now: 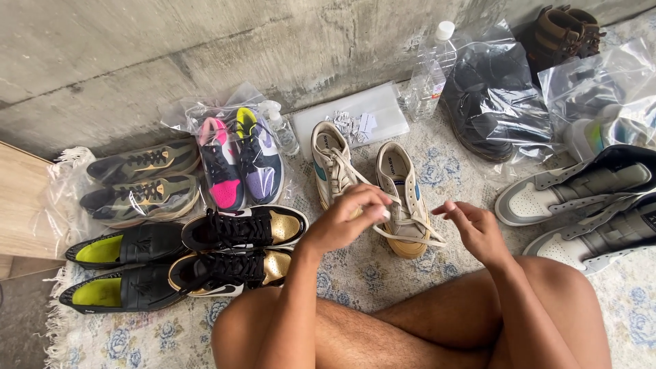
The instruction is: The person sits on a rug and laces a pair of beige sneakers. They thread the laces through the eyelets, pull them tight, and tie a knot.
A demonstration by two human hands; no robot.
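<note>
The person is sitting cross-legged on a rug (369,273). The left hand (345,219) is pinching a cream lace (408,236); the right hand (475,229) is pinching its other end. Both are hovering over the right of two cream sneakers (403,198). Beyond, bagged shoes (239,157) and a bottle (430,68) are lying by the wall.

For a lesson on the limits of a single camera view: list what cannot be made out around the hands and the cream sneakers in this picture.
- Head view: what the left hand pinches; its curled fingers hide it.
- Head view: the lacing of the right cream sneaker, partly behind both hands.
- Head view: the right hand fingertips' hold on the lace; too small.
- Head view: shoes inside the clear bags; glare blurs them.
- Head view: grey high-tops; cut by the right edge.
</note>
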